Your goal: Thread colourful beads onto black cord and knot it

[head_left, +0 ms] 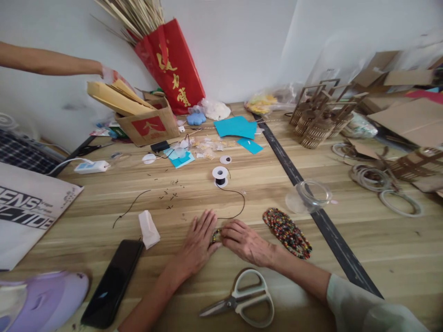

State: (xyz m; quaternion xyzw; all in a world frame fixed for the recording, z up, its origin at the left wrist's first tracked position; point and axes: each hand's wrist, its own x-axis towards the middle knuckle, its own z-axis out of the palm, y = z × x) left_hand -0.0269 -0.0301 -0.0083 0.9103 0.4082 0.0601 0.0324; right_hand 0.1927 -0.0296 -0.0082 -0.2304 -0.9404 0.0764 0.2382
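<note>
My left hand [198,243] lies flat on the wooden table [380,258], fingers stretched out, its fingertips beside a small strand of coloured beads [216,235]. My right hand [244,240] rests palm down just right of it, fingers curled over the same strand. A thin black cord [238,198] loops from the hands up to a white spool [220,175]. A pile of coloured beads [287,232] lies right of my right hand.
Scissors [242,299] lie near the front edge, a black phone [112,282] and a folded tissue [148,228] at the left. A clear plastic cup [309,196] lies on its side. Another person's arm [48,62] reaches over a cardboard box [148,122]. Wooden craft pieces [316,120] stand far right.
</note>
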